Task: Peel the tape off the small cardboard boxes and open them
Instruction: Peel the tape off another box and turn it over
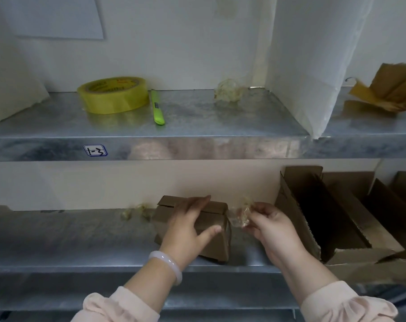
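A small brown cardboard box (214, 245) stands on the lower metal shelf (81, 240), its top flaps slightly lifted. My left hand (188, 228) rests on the box's top and front, fingers spread, pressing it in place. Just right of the box, my right hand (270, 226) pinches a crumpled strip of clear tape (238, 216), which still reaches toward the box's right edge. Whether the strip is fully off the box I cannot tell.
Small wads of used tape (137, 212) lie left of the box. Several opened cardboard boxes (332, 219) stand at the right. The upper shelf holds a yellow tape roll (113, 94), a green utility knife (157, 106), a tape ball (228, 90) and flattened cardboard (388, 89).
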`<state>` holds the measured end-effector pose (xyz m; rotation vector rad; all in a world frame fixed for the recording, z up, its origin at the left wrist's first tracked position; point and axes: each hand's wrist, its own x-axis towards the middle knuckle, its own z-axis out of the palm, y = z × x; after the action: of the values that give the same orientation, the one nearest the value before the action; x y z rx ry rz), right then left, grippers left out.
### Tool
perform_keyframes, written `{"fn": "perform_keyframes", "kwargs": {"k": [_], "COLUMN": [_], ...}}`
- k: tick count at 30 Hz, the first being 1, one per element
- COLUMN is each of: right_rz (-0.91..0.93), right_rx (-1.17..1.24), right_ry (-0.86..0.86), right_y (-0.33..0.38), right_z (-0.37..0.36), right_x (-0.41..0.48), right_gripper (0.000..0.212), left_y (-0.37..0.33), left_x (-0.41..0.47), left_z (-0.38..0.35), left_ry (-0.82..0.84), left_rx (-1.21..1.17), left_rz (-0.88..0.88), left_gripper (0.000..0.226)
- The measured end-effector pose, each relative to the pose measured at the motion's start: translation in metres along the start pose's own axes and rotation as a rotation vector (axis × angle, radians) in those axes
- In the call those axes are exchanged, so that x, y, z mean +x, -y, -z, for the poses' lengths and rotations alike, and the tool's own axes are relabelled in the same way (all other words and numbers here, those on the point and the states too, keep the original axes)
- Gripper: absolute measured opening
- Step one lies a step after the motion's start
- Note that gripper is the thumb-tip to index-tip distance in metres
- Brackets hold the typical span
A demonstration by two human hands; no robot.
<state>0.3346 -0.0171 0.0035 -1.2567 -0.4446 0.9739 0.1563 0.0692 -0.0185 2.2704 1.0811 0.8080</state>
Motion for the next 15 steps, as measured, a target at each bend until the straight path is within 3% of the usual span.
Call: {"fn": "perform_keyframes", "kwargs": {"k": [6,9,11,15], "right_rz": [-0.093,-0.093,-0.083,-0.049], "right_rx": [0.054,0.058,0.048,-0.055], "right_ry": [0.118,0.181,0.244,0.336], "right_y": [0.003,0.004,0.007,0.008], "right_z": [-0.018,-0.023,-0.026,-0.034], "right_x": [-0.01,-0.01,-0.012,-0.018], "right_gripper": [0.01,0.017,0.018,0.022], "left_y": [-0.037,-0.043,-0.045,-0.048], "left_x": [-0.002,0.002,0.002,0.003], "left_z": [0.002,0.005,0.01,0.015], "left_ry": [-0.098,-0.131,-0.145,-0.09], "left_rx": [-0.169,-0.209,-0.281,-0.629], "left_rz": [-0.136,-0.131,-0.04,0.252], "left_gripper": [0.054,0.035,0.017,0.023]}}
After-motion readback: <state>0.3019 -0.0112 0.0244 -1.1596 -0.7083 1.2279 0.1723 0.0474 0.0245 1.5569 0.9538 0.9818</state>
